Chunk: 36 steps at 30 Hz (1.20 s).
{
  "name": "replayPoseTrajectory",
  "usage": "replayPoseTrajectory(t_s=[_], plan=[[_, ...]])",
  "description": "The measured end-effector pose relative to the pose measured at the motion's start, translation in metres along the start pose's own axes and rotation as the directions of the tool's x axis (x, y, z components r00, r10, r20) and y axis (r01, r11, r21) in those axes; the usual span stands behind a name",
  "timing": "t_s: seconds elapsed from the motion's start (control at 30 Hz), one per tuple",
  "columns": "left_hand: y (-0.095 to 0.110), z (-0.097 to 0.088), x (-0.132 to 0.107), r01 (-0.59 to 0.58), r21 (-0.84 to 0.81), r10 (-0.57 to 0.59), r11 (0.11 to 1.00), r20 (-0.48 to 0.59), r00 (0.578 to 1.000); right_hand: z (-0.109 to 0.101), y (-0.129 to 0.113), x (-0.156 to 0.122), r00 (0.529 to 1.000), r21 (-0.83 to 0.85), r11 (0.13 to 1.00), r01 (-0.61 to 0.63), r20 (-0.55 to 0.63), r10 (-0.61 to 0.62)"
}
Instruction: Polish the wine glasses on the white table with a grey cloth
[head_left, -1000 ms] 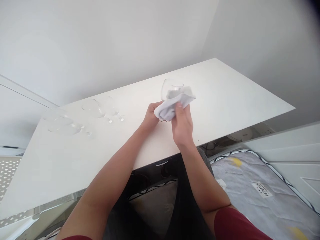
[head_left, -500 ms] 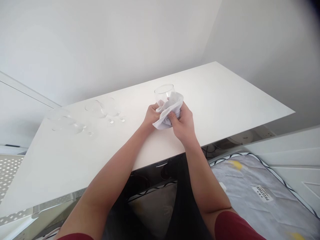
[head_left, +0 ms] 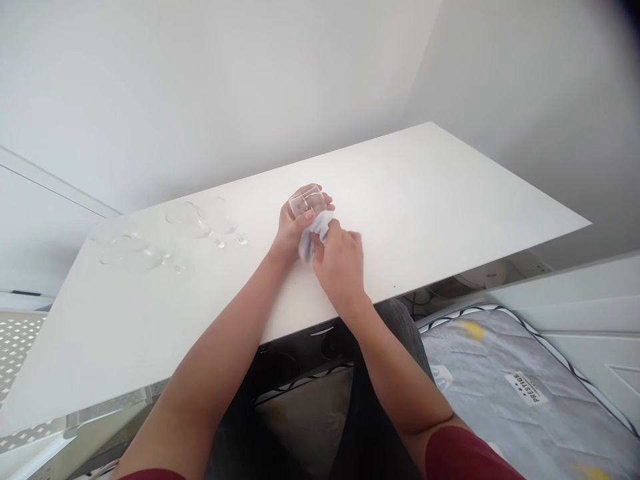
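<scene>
A clear drinking glass (head_left: pixel 306 200) is held above the white table, its rim tilted up and away from me. My left hand (head_left: pixel 293 230) wraps around the bowl, with the thumb on the near side and fingertips showing on the far side. In my right hand (head_left: pixel 343 263) is a bunched white cloth (head_left: pixel 317 233), pinched against the lower part of the glass. The cloth and my fingers hide the base of the glass.
Several clear stemmed glasses lie on their sides at the left of the white table (head_left: pixel 450 193), including one glass (head_left: pixel 189 220) nearer the middle. A wall rises behind the table. A grey mattress (head_left: pixel 480 373) is below on the right.
The glass has moved slightly left and down and is now tilted. My left hand shows around its bowl, while my right hand and the cloth have shifted lower and left.
</scene>
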<state>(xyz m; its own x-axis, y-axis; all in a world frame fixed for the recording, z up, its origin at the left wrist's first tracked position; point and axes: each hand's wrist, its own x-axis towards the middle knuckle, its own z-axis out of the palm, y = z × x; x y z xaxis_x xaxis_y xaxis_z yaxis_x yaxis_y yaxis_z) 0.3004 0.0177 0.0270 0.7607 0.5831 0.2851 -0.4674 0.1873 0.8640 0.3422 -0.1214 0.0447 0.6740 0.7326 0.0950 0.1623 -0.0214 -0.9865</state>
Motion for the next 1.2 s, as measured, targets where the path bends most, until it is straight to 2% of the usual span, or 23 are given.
replayPoseTrajectory(t_s=[0.03,0.1,0.17,0.2,0.23,0.27,0.33,0.4,0.43,0.47,0.53,0.63,0.67,0.7,0.77,0.8,0.87,0.9,1.0,1.07,1.1,1.13,1.2], plan=[[-0.001,-0.001,0.000,0.000,0.008,0.000,1.000,-0.013,1.000,0.001,0.000,-0.001,0.999,-0.038,0.999,0.011,-0.037,-0.012],[-0.003,-0.003,-0.002,0.009,0.001,-0.009,1.000,-0.021,1.000,0.000,-0.002,-0.001,0.988,0.124,0.991,-0.053,0.153,0.034],[-0.006,-0.006,-0.004,-0.001,-0.016,0.000,1.000,-0.021,1.000,-0.002,-0.005,-0.002,0.874,0.367,0.901,-0.233,0.486,0.028],[-0.007,-0.007,-0.004,-0.020,-0.028,0.019,0.999,-0.020,1.000,-0.002,-0.006,-0.002,0.818,0.428,0.852,-0.303,0.576,0.001],[-0.007,-0.008,-0.004,-0.035,-0.041,0.034,0.999,-0.014,0.999,-0.001,-0.006,-0.003,0.805,0.439,0.841,-0.316,0.593,-0.007],[-0.006,-0.009,-0.004,-0.043,-0.053,0.042,0.998,-0.006,0.999,0.001,-0.006,-0.004,0.841,0.401,0.876,-0.266,0.542,0.007],[-0.004,-0.009,-0.003,-0.054,-0.058,0.054,0.997,-0.007,0.999,0.006,-0.005,-0.006,0.962,0.168,0.983,-0.074,0.270,0.026],[-0.002,-0.009,-0.001,-0.051,-0.046,0.050,0.998,-0.030,0.998,0.010,-0.003,-0.006,0.999,-0.114,0.993,0.032,0.046,-0.027],[-0.002,-0.008,0.000,-0.049,-0.044,0.047,0.998,-0.046,0.998,0.010,-0.003,-0.005,0.999,-0.167,0.985,0.041,0.017,-0.039],[-0.002,-0.008,0.000,-0.047,-0.050,0.044,0.998,-0.060,0.997,0.010,-0.004,-0.005,0.999,-0.129,0.991,0.028,0.040,-0.023],[-0.004,-0.009,0.000,-0.047,-0.080,0.042,0.996,-0.068,0.997,0.007,-0.005,-0.003,0.964,0.151,0.985,-0.086,0.261,0.044],[-0.007,-0.011,0.000,-0.060,-0.101,0.051,0.993,-0.087,0.995,0.005,-0.007,-0.003,0.796,0.509,0.772,-0.381,0.606,-0.006],[-0.007,-0.011,0.000,-0.060,-0.099,0.050,0.993,-0.100,0.994,0.007,-0.007,-0.004,0.790,0.528,0.752,-0.396,0.613,-0.015],[-0.007,-0.010,0.000,-0.061,-0.094,0.050,0.994,-0.116,0.992,0.009,-0.007,-0.006,0.827,0.502,0.794,-0.343,0.562,0.003],[-0.005,-0.009,-0.001,-0.064,-0.085,0.051,0.994,-0.147,0.988,0.015,-0.006,-0.011,0.951,0.292,0.949,-0.115,0.310,0.020],[-0.004,-0.009,-0.001,-0.067,-0.083,0.053,0.994,-0.154,0.987,0.018,-0.005,-0.013,0.984,0.133,0.991,-0.012,0.180,-0.012],[-0.003,-0.009,-0.001,-0.065,-0.079,0.053,0.995,-0.148,0.988,0.021,-0.004,-0.014,0.996,-0.087,0.993,0.085,0.046,-0.082],[-0.003,-0.010,0.000,-0.063,-0.077,0.052,0.995,-0.145,0.988,0.021,-0.003,-0.014,0.996,-0.095,0.992,0.083,0.042,-0.079],[-0.006,-0.012,0.002,-0.055,-0.090,0.042,0.994,-0.144,0.989,0.014,-0.003,-0.007,0.953,0.227,0.966,-0.121,0.299,0.049],[-0.007,-0.013,0.002,-0.051,-0.113,0.034,0.992,-0.146,0.989,0.010,-0.002,-0.003,0.843,0.450,0.820,-0.355,0.532,0.073],[-0.006,-0.013,0.002,-0.049,-0.125,0.030,0.991,-0.151,0.988,0.008,-0.001,-0.001,0.814,0.512,0.743,-0.431,0.576,0.075],[-0.005,-0.012,0.002,-0.054,-0.137,0.031,0.989,-0.166,0.986,0.007,0.000,0.001,0.836,0.565,0.693,-0.448,0.540,0.099],[-0.002,-0.010,0.002,-0.082,-0.163,0.044,0.983,-0.226,0.973,0.007,0.004,0.003,0.956,0.651,0.700,-0.293,0.223,0.192]])
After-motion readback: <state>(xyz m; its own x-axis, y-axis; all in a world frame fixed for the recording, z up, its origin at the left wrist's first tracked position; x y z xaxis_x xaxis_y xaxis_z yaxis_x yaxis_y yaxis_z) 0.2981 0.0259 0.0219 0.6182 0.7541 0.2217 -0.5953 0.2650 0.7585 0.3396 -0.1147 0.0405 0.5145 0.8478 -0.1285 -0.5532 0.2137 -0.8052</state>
